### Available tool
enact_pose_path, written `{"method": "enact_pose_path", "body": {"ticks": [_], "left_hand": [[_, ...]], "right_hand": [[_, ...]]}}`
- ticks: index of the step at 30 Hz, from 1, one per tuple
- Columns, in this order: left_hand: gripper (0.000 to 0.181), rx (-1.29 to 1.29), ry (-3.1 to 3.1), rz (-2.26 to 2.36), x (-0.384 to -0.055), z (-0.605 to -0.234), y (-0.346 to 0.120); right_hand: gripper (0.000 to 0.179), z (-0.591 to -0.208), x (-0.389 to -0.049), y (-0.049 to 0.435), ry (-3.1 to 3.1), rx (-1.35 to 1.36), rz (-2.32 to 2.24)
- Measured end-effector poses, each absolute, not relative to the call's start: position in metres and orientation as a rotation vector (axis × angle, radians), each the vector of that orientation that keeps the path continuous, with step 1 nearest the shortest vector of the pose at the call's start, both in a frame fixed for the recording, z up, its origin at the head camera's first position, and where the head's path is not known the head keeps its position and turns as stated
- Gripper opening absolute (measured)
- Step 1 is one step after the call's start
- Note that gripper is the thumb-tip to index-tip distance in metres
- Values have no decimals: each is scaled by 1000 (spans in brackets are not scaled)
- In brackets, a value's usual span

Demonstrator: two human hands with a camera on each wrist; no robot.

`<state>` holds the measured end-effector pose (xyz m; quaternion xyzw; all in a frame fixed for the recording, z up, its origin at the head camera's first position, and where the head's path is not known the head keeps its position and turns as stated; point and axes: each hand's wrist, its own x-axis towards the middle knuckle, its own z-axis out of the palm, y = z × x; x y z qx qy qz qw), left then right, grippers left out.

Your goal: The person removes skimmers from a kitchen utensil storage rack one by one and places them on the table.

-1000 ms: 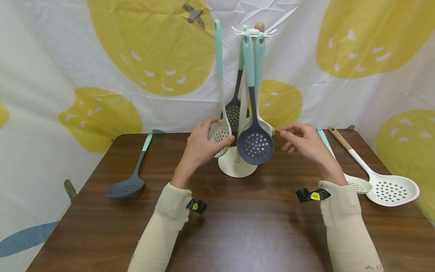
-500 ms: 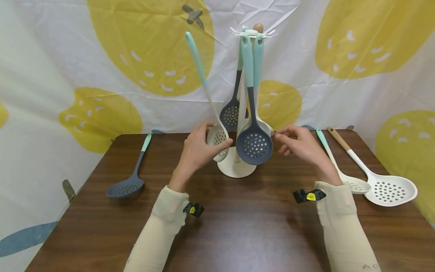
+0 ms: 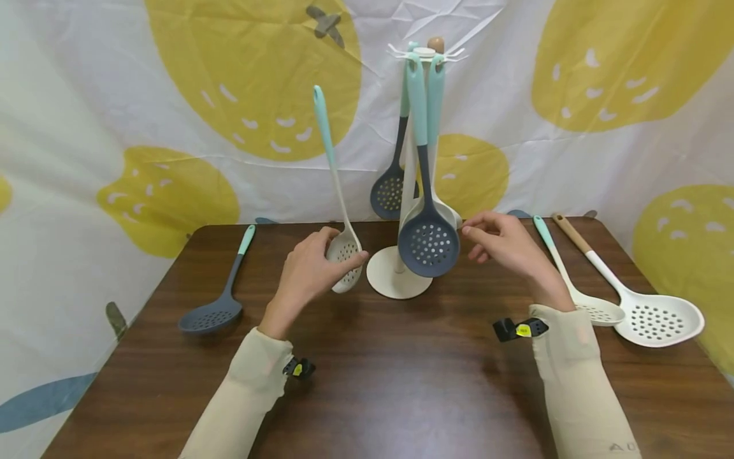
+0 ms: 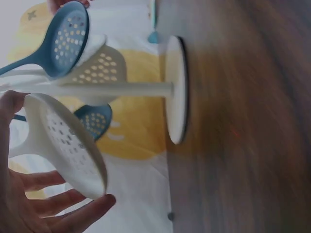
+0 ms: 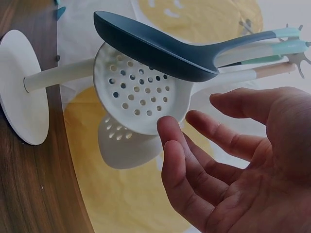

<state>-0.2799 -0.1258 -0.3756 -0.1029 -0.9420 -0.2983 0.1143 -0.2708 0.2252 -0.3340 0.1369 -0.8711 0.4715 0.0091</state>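
Observation:
My left hand [image 3: 306,268] grips a cream skimmer [image 3: 343,252] by its perforated head, the thumb across the near rim. Its mint handle points up, tilted a little left, apart from the utensil stand. The round-based white stand [image 3: 395,287] carries a dark blue skimmer [image 3: 429,245] in front, another dark one [image 3: 390,194] behind, and pale skimmers, one of which shows its holes [image 5: 141,90] in the right wrist view. To the right of these, my right hand [image 3: 507,242] hovers with loosely bent fingers and nothing in them. Whether a fingertip touches the pale skimmer, I cannot tell.
On the left of the brown table [image 3: 367,395] lies a dark blue skimmer [image 3: 212,315]. Over on the right lie a cream skimmer [image 3: 602,312] with a mint handle and a wider white one [image 3: 659,322] with a wooden handle. A patterned cloth [image 3: 275,191] hangs behind.
My left hand has drawn the cream skimmer left and down, away from the stand. Its handle top has dropped well below the hooks. My right hand has hardly moved.

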Motion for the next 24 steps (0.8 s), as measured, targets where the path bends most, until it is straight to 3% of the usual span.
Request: {"method": "enact_pose_path", "body": {"ticks": [24], "left_hand": [[71,-88,-3130,-275,-256,-400,-180]], "right_hand": [[34,-336,-271,216,-2736,470,1479]]}}
